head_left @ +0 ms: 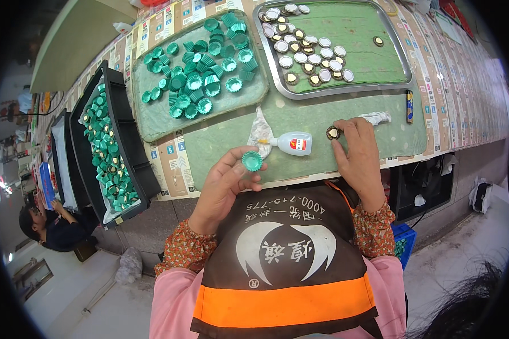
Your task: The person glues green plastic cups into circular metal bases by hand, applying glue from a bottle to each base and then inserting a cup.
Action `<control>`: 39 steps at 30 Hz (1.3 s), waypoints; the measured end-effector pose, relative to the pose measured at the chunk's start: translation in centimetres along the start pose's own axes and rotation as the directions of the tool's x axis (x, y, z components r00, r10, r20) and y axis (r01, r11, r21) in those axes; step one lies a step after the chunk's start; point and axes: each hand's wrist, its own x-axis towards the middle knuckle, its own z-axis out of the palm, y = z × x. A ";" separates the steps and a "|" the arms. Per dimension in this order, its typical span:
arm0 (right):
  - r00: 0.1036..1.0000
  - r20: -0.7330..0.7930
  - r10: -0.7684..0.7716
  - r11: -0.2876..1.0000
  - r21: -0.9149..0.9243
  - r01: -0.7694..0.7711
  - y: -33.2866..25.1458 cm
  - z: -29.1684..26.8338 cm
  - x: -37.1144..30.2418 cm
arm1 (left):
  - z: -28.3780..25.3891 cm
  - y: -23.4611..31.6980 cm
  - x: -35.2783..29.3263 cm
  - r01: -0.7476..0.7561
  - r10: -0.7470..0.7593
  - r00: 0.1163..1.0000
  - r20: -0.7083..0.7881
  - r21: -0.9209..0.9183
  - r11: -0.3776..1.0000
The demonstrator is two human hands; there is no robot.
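Between the thumb and fingers of my left hand (226, 178) is a small green fluted cup (252, 161), its open side facing up. My right hand (356, 150) pinches a small dark round disc (333, 133) with a pale centre, just above the green mat (209, 147). Lying on its side between the two hands is a white plastic glue-type bottle (296, 143) with a yellowish nozzle. Its tip rests by a crumpled white tissue (260, 127). The cup and the disc are apart.
Many green cups (195, 82) lie on a board at the back left. A metal tray (300, 95) holds scattered discs at the back right. Far left, a black crate (136, 164) contains filled cups. A blue-yellow tube (409, 106) lies right; another person (56, 223) sits beyond the crates.
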 end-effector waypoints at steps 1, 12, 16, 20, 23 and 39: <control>1.000 0.004 -0.002 1.000 -0.013 0.002 0.0 0.1 0.0 | 0.0 0.0 0.0 -0.001 0.001 1.000 -0.003 0.001 1.000; 0.996 0.032 -0.081 0.951 0.302 0.067 -2.9 -0.7 0.1 | 0.1 -0.8 0.2 0.049 -0.042 0.997 0.063 -0.123 0.991; 0.960 0.067 -0.273 0.886 0.406 0.223 -6.8 -0.9 0.6 | 0.3 -0.9 0.1 0.053 -0.043 0.996 0.072 -0.142 0.988; 0.932 0.035 -0.361 0.866 0.383 0.321 -8.7 0.2 0.5 | 0.4 -1.0 0.0 0.054 -0.045 0.997 0.070 -0.131 0.990; 0.924 0.094 -0.371 0.887 0.330 0.323 -9.3 0.9 0.2 | 0.3 -1.1 -0.1 0.061 -0.054 0.996 0.071 -0.105 0.993; 0.917 0.089 -0.388 0.896 0.267 0.354 -9.7 1.4 0.0 | 0.4 -1.3 -0.1 0.031 -0.029 0.994 0.108 -0.019 0.999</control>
